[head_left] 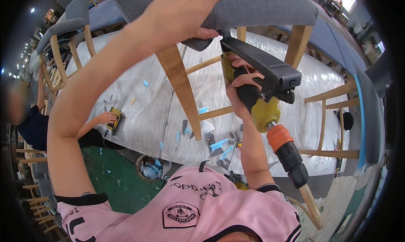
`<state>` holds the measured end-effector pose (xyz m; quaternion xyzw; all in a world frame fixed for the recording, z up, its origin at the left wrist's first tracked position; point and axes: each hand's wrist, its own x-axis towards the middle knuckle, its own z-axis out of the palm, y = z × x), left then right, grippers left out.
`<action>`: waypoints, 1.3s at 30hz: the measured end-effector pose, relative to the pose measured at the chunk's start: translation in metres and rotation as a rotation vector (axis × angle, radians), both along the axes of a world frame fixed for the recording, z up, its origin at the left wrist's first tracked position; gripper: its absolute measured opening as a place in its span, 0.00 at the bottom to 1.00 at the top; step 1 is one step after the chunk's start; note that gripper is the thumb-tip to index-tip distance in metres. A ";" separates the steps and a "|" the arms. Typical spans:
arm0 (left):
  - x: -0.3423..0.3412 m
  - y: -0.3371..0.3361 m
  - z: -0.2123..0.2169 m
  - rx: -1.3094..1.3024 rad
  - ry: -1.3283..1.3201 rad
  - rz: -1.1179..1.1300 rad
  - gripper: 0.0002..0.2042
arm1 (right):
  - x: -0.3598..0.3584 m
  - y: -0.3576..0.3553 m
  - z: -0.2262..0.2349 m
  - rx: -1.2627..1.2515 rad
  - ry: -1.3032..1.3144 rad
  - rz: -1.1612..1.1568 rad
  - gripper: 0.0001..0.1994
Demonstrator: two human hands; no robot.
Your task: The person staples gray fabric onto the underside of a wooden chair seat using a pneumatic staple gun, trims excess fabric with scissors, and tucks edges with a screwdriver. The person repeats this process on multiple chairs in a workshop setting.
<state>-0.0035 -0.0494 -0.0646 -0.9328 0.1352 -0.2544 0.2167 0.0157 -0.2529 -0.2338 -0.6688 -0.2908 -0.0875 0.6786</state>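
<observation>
My left hand [177, 16] lies on the grey fabric of a chair [270, 10], fingers spread and thumb by a corner of the upholstery. Some of its fingertips pass beyond the top edge of the view. Wrapped round the black grip of a yellow and black air stapler [266, 113], my right hand [241, 84] holds it under the grey upholstery. The stapler's long black magazine points up toward the fabric; where its nose meets the chair is partly hidden. An orange and black coupling [284, 147] joins it to an air hose [312, 208]. Wooden legs [179, 86] stand below the fabric.
A worktable [139, 111] under clear film carries blue and grey scraps [217, 146]. At left, a co-worker's hand [105, 116] is on another stapler [115, 119]. A bucket of scraps [152, 169] stands below the table edge. Another chair [331, 99] lies at right.
</observation>
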 end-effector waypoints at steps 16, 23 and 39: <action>-0.015 -0.026 -0.027 0.034 -0.222 0.040 0.36 | 0.003 0.017 -0.020 0.070 -0.278 0.026 0.14; -0.011 -0.024 -0.043 0.011 -0.235 0.098 0.54 | -0.004 0.020 -0.009 0.122 -0.331 0.025 0.12; -0.015 -0.016 -0.041 0.049 -0.223 0.073 0.51 | -0.015 0.029 -0.021 0.129 -0.153 0.060 0.15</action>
